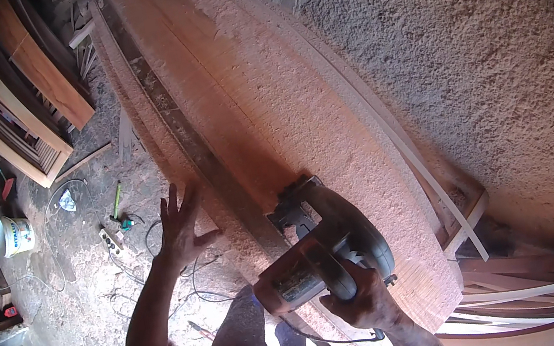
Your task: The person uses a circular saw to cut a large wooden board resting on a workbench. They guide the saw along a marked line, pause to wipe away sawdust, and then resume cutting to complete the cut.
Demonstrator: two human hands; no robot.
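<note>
My right hand (pixel 368 301) is wrapped around the rear handle of a dark circular saw (pixel 353 226). The saw rests on a long, wide wooden board (pixel 303 109) thickly dusted with sawdust; its blade is hidden. A long dark straight bar (pixel 185 137) lies along the board, just left of the saw. At the board's left edge, my left hand (pixel 181 228) is open with fingers spread and holds nothing. Whether its palm presses on the wood I cannot tell. The saw's cord (pixel 321 339) trails down past my right wrist.
A rough plastered wall (pixel 451 68) rises on the right, with thin wood strips (pixel 535 290) piled below. Wooden frames (pixel 26 136) lean at the far left. White buckets (pixel 12 236), a power strip (pixel 111 241), a green-handled tool (pixel 119 201) and loose cables are on the dusty floor.
</note>
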